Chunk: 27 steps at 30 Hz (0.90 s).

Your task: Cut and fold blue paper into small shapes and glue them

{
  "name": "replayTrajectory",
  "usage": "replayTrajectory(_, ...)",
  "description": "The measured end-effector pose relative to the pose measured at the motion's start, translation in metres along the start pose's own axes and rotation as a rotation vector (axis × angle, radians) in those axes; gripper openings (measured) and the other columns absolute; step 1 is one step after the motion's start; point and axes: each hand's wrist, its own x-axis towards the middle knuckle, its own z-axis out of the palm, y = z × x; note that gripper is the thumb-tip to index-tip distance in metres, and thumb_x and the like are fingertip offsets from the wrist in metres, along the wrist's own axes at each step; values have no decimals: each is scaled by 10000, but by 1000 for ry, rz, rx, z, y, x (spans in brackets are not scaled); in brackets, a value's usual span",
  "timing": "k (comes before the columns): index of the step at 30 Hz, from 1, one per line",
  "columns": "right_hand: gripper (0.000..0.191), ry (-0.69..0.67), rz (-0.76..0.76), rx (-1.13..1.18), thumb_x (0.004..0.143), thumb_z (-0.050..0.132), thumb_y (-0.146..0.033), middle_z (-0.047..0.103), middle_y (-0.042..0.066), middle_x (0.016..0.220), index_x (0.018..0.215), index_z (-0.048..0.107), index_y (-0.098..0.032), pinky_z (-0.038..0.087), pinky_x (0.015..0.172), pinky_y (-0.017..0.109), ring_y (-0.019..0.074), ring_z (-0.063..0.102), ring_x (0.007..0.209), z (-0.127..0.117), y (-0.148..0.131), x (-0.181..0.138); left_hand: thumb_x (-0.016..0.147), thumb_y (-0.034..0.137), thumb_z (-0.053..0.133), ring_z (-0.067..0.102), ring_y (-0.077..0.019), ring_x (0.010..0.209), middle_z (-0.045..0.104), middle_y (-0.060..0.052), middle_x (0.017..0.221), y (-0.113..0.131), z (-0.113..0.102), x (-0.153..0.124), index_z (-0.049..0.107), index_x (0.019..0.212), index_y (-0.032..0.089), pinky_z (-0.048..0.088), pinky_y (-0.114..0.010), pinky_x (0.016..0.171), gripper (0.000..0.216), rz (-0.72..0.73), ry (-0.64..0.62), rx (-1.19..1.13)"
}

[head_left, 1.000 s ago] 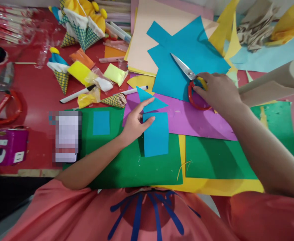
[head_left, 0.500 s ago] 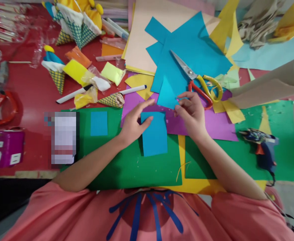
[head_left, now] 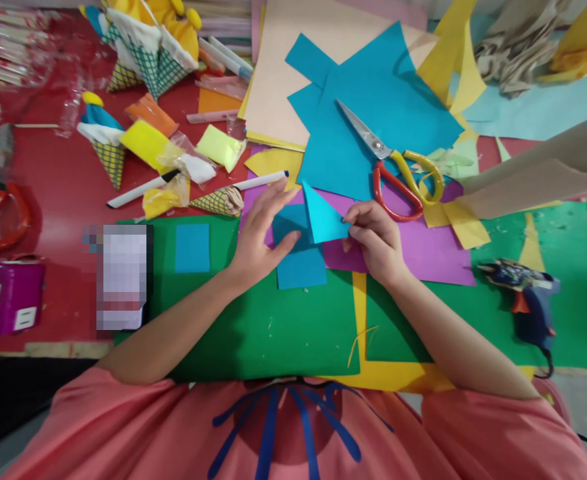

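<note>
Craft bench: right hand pinches blue triangle by its lower right corner, thumb and fingertips closed, just below-left of scissors. Left hand lies open, fingers spread flat, pinning blue rectangle farther below-left of scissors. Triangle looks light, thin, floppy (likely creases easily); gentle pinch near edge suits.

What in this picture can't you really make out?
Head view:
- The pixelated block by the green sheet is blurred, so what it is cannot be told.
- The left hand covers part of the blue rectangle.
- The right hand hides one corner of the blue triangle.
- The frame's left edge cuts off the purple box.
</note>
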Motion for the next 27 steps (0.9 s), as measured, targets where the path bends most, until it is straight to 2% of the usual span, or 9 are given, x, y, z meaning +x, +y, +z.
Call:
replayTrajectory(4,75,-116,8,-12,827,546,-285,481,-19,683,871,532,-226,366,497,264,109,445,523,2,-2,-1,845,499,573,441,-285,1324,489,-55,1405,3,-2,-2,576,1198,306,377,-489,1088,402,34,-83,17)
replayTrajectory(7,114,-149,-3,-11,846,567,-323,513,-7,750,883,539,-219,354,506,254,104,441,561,3,-4,0,861,411,575,550,-242,1197,544,-53,1327,5,-3,-3,635,1091,296,459,-430,1009,264,58,-52,-10)
replayTrajectory(10,136,-150,-13,1,859,578,-340,526,-4,781,911,551,-217,355,516,250,101,453,584,4,-4,1,860,343,569,591,-213,1107,583,-59,1246,6,-4,-5,635,1088,281,501,-394,949,245,49,-11,-45)
replayTrajectory(16,193,-122,16,-44,853,587,-403,520,-12,714,912,564,-220,346,500,255,108,452,555,3,-4,2,861,328,555,590,-208,1085,626,-56,1120,8,-4,-6,629,1101,255,482,-399,990,262,-1,8,-92)
replayTrajectory(19,198,-115,9,-41,846,595,-412,543,0,756,908,567,-226,354,504,258,115,471,577,3,-5,2,862,316,561,604,-194,1052,639,-46,1087,7,-2,-4,638,1069,259,497,-381,962,228,-21,17,-92)
replayTrajectory(24,215,-143,10,-50,875,564,-431,522,-18,705,943,574,-227,392,520,255,105,475,551,4,-6,0,872,271,551,619,-172,967,667,-26,985,5,-1,-4,671,969,248,509,-347,907,156,-35,43,-57)
replayTrajectory(27,301,-184,9,-61,836,612,-464,595,12,835,1010,571,-222,443,552,250,106,527,603,4,-7,-2,875,268,548,618,-165,939,664,-23,950,4,-1,-3,677,923,239,519,-313,847,141,-87,57,-49)
